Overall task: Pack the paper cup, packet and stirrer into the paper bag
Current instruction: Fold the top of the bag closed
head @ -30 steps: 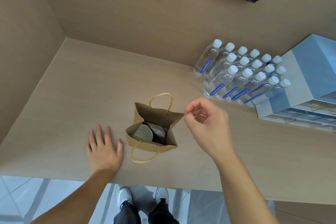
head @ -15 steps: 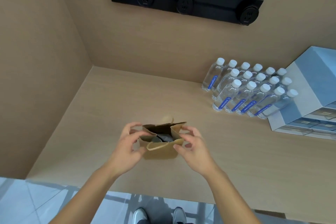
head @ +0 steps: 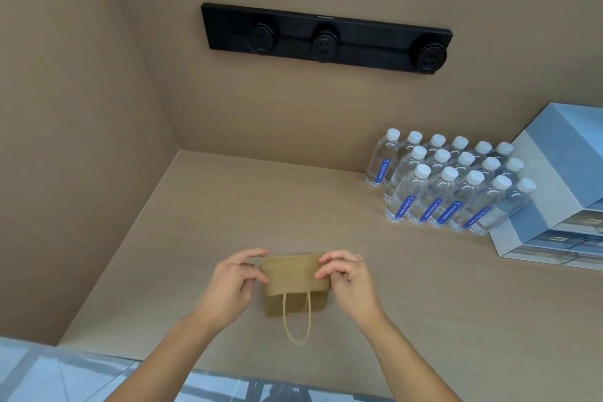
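The brown paper bag (head: 295, 284) stands on the wooden counter (head: 424, 303) near its front edge. Its top is folded over toward me, so the mouth is closed. A paper handle loop (head: 296, 320) hangs down its front. My left hand (head: 233, 284) pinches the left end of the fold. At the right end of the fold, my right hand (head: 349, 281) pinches it too. The cup, packet and stirrer are hidden; nothing of them shows outside the bag.
Several water bottles (head: 447, 186) stand in rows at the back right. Pale blue drawer boxes (head: 561, 192) sit right of them. A black socket strip (head: 326, 37) is on the back wall. A side wall (head: 65, 140) closes the left.
A second ago the bag stood open, showing the cup and packet, my left hand flat on the counter. Both hands then took the top and folded it over; my head tilted up.
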Motion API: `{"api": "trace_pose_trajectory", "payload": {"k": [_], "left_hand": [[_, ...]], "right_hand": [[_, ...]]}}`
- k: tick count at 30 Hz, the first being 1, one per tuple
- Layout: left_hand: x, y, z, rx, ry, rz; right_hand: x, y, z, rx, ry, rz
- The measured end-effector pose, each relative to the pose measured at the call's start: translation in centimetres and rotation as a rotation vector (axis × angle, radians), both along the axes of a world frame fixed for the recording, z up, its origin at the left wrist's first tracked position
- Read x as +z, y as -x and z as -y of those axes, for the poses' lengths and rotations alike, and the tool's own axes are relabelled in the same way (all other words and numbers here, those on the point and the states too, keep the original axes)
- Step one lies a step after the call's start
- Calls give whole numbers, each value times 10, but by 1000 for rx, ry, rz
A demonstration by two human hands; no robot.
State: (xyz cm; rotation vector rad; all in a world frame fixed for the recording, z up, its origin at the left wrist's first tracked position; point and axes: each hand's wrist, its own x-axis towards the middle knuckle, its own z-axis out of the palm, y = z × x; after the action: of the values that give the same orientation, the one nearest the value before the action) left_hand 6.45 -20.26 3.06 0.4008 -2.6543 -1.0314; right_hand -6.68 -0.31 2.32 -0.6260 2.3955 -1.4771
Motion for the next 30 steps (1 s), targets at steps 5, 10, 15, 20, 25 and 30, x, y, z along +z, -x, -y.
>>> {"api": "trace_pose_trajectory", "payload": {"k": [5,10,15,20,25,30], "left_hand": [[-5,14,-9,-102,-75,162],[-6,34,-22,-147,-58,206],[-3,37,-17,-124,-99,243],[-9,26,5,142,-234,213],[-18,23,1,296,-540,123],[-28,20,4,310,-575,100]], "right_hand": [[-5,0,8,68,-196,-119],[-5,2,17,241,-551,-314],[4,10,20,387,-407,-127],[-1,26,2,225,-285,-7],[-8,18,-6,88,-88,166],[-16,10,-8,37,-3,271]]}}
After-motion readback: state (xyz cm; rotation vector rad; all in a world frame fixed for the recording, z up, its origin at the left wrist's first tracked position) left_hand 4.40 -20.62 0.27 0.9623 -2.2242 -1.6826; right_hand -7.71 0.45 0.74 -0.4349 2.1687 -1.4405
